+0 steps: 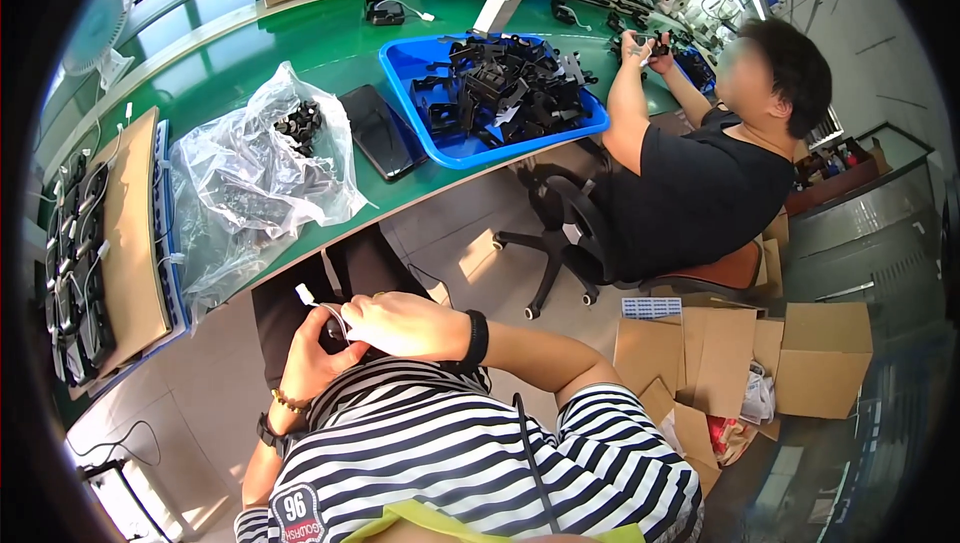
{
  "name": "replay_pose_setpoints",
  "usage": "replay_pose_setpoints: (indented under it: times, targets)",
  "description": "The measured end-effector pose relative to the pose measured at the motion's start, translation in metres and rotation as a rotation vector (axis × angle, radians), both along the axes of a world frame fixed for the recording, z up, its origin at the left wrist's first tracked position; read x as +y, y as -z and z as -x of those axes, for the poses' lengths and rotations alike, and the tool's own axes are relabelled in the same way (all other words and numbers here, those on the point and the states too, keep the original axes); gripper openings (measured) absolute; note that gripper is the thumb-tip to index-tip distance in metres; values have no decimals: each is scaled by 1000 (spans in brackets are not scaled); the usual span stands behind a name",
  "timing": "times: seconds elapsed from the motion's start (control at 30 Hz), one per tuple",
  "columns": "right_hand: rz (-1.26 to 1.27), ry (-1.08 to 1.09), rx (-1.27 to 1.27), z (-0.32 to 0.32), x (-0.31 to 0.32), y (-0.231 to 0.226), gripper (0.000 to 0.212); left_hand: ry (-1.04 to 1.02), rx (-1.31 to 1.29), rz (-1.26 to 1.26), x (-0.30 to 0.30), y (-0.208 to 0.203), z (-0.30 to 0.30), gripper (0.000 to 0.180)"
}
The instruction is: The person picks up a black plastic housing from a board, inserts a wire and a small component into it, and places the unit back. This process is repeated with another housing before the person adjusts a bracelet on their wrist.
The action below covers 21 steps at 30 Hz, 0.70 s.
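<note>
Close to my body, below the table's front edge, both hands are together. My left hand (312, 355) is closed around a small black part (334, 329), mostly hidden by the fingers. A thin white cable runs from it and ends in a white connector (304, 294) sticking up above the left fingers. My right hand (402, 326) lies over the part from the other side, its fingers bent and pressed at the cable and part. What exactly the right fingertips grip is partly hidden.
On the green table (330, 31) lie a clear plastic bag (250, 178) with small black pieces, a black phone (382, 131) and a blue tray (400, 73) heaped with black plastic parts. Cabled black units (80, 263) are stacked left. A co-worker (700, 183) sits right, near cardboard boxes (720, 353).
</note>
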State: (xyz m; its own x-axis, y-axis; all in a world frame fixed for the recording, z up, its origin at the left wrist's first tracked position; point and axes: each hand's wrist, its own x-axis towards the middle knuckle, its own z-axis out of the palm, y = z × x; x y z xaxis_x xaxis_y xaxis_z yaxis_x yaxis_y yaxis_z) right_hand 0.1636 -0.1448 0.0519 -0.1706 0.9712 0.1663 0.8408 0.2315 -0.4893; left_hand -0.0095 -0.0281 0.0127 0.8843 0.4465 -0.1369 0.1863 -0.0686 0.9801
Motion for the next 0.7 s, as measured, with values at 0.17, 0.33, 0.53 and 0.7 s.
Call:
replay_pose_setpoints:
  times: [0.17,0.33,0.53,0.7]
  targets:
    - [212,25,-186,12,-2,2,21,8,-34,-122,-7,13,8,46]
    - [-91,42,21,25,-5,8,20,7,-85,-91,-2,24,18,45]
    - [-140,29,21,26,-10,5,19,-4,-87,-7,-2,7,20,43]
    - [184,-3,-133,24,2,-7,20,6,-99,-160,-4,10,24,48]
